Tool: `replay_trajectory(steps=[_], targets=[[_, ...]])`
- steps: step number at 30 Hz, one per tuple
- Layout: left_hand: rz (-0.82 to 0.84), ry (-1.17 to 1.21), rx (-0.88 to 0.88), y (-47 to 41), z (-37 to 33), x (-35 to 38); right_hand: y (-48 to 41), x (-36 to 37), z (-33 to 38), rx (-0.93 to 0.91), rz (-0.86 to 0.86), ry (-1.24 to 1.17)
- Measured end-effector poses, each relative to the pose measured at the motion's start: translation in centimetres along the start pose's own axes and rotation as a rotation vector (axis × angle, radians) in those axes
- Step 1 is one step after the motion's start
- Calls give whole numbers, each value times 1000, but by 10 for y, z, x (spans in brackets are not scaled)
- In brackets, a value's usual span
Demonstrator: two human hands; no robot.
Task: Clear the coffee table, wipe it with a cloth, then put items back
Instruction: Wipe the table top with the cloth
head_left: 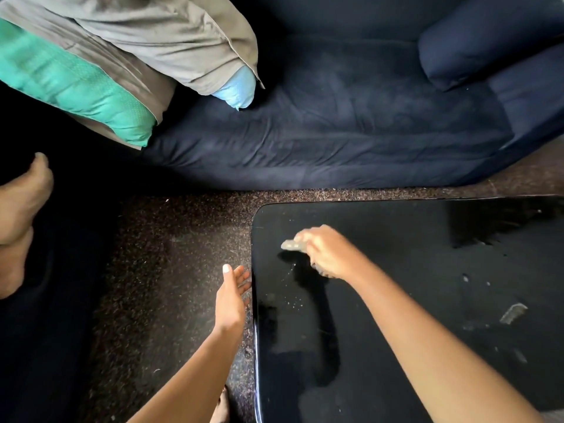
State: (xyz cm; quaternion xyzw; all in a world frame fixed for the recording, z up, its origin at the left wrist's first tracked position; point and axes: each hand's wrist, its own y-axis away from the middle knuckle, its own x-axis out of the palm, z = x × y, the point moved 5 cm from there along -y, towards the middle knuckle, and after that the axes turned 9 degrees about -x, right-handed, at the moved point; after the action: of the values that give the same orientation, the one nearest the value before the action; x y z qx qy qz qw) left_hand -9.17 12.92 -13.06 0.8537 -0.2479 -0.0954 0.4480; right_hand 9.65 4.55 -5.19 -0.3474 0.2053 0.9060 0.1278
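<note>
Cloth (291, 245) is bunched in the right hand (328, 254), whose fingers are clenched round it. One pale end pokes out to the left of the fist and a scrap shows under the heel of the hand, so its long axis seems to run through the grip, far-left to near-right; motion blur hides more. Cloth and fist are on the table (396, 233), near its far left corner.

The left hand (233, 290) holds nothing. Its fingers are straight and relaxed, palm turned toward the table, just off the left edge and a little nearer the person than the right hand. That edge runs between the two hands. Crumbs (294, 303) lie on the top between them, below and left of the fist. The coming move is probably a leftward sweep off the edge into the waiting palm. The right hand does the work and nothing stands in its path.

Well right of the right hand lies a pale scrap (513, 312) with a few specks round it, probably not yet wiped. Beyond both hands are the floor (171, 270) and then a sofa (335, 132), with pillows (106, 71) far left of the left hand. A bare foot (21, 203) shows farther left.
</note>
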Motion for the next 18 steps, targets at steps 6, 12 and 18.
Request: replay_trajectory(steps=[6,12,18], targets=[[-15,-45,33,2,-2,5,-55,-35,-38,51,410,845],[-20,-72,62,-1,-2,1,-85,-33,-21,-4,263,789],[-2,-86,64,-4,-5,1,-111,-13,-20,-95,64,492]])
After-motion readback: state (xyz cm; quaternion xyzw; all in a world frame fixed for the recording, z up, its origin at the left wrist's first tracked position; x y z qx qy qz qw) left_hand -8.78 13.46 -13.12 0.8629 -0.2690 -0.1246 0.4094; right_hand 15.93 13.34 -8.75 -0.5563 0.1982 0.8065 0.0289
